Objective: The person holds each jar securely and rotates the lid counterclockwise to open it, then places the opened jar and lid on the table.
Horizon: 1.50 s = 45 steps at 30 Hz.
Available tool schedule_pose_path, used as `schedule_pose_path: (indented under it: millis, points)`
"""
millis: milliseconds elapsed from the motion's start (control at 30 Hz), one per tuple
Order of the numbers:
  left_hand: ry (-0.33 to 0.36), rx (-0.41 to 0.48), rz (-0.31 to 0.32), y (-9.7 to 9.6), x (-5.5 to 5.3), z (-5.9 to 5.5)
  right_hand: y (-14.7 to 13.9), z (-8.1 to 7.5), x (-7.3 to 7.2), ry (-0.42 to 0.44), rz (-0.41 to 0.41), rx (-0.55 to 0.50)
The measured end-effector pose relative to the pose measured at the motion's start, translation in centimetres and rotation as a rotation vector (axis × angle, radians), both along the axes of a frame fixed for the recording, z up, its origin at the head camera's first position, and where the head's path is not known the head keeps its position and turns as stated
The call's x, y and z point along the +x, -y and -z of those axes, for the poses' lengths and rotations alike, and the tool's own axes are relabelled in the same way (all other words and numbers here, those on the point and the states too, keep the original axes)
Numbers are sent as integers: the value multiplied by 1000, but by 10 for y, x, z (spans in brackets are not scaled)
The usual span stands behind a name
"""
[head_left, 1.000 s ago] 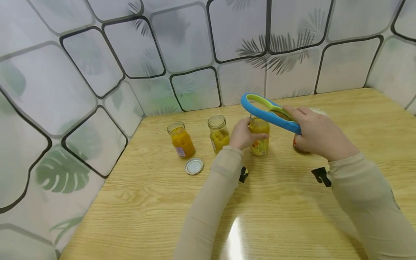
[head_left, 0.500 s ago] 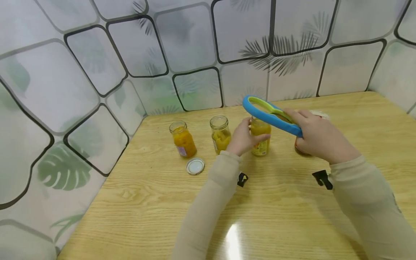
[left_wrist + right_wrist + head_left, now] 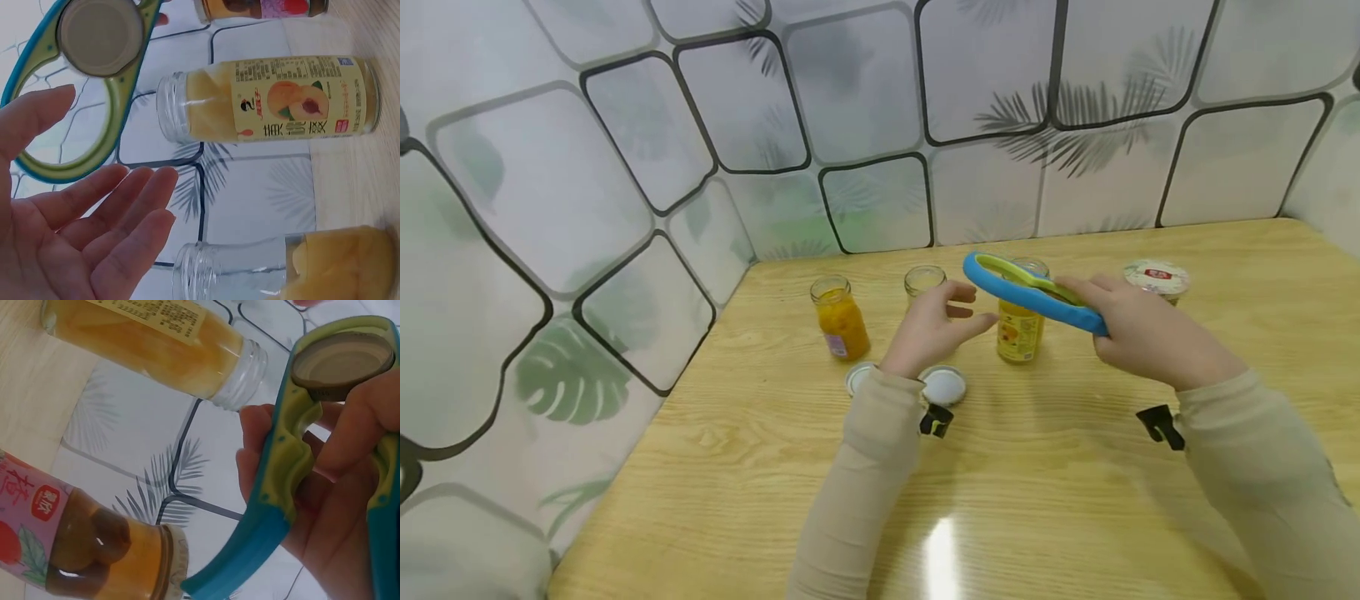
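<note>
My right hand point(image 3: 1150, 329) grips a blue and green jar opener point(image 3: 1030, 297). A metal lid point(image 3: 344, 362) sits inside one of the opener's rings, inner face showing. Below and behind the opener stands a glass jar of yellow peaches point(image 3: 300, 100), upright on the table with its mouth uncovered. My left hand point(image 3: 928, 329) hovers to the left of this jar, fingers spread and relaxed, holding nothing. In the left wrist view its fingertips are apart from the glass. Part of a second uncovered jar point(image 3: 925, 279) is hidden behind the left hand.
At the left stands an uncovered jar of orange fruit point(image 3: 841, 325). Two lids lie on the table, one white lid point(image 3: 943, 386) and another point(image 3: 859, 379) partly behind the left sleeve. A pink-labelled jar point(image 3: 94, 537) with its lid on stands at the right. A patterned wall point(image 3: 857, 83) borders the table.
My left hand has let go of the peach jar and moved left, away from it. The right hand has lowered slightly with the opener. The view has shifted, uncovering the lidded jar.
</note>
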State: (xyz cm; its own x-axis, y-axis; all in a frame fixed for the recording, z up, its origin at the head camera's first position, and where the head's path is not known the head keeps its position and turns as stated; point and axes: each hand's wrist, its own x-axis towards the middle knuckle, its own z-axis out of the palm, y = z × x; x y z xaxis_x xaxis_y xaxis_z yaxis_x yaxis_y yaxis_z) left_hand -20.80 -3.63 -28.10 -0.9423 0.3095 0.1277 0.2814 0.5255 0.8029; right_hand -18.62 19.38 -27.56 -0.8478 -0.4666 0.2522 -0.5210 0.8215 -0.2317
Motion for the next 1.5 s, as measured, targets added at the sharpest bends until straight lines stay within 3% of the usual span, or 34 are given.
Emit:
schedule_pose_path:
  millis: [267,633,867,1500]
  points:
    - [-35,-27,-22,9,-2,-4,-5,8,-6,86,-38,40]
    - [-65,93,-42,28,-2,-8,-4,18,-11,202,-88,56]
    - [-84,92,-43,32,-3,-9,0,21,-14,302,-121,85]
    - [-79,109,-42,37,-4,-8,9,28,-19,355,-190,131]
